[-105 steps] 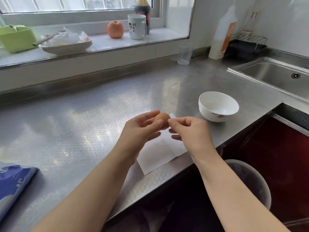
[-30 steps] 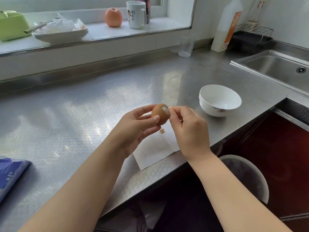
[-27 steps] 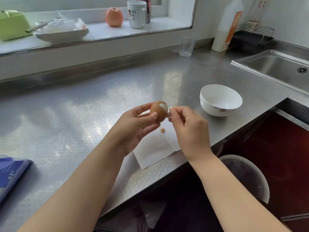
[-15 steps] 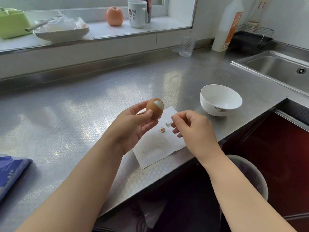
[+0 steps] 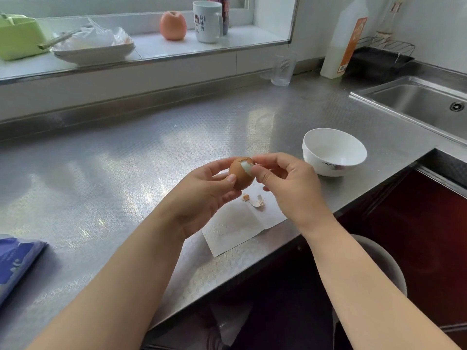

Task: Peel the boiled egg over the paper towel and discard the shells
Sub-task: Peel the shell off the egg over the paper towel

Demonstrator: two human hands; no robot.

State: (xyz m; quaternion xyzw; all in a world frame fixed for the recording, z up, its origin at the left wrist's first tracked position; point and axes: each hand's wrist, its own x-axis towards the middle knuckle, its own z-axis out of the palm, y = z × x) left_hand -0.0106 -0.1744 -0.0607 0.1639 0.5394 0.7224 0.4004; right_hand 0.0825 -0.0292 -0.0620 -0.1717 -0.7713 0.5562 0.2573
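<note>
Left hand (image 5: 202, 190) grip: thumb and fingers closed around the egg (image 5: 241, 173), held in the air above the towel (image 5: 240, 223). Right hand (image 5: 285, 180) grip: thumb and forefinger pinched narrow at the egg's bare patch, at its 2 o'clock; whether they hold shell, cannot tell. Egg: brown shell mostly intact, a white strip exposed from top down the right side, edges jagged. Two shell bits (image 5: 255, 199) lie on the towel, at 6 o'clock from the egg. Bowl (image 5: 333, 151) at 3 o'clock, apart, on the table (image 5: 126, 173).
</note>
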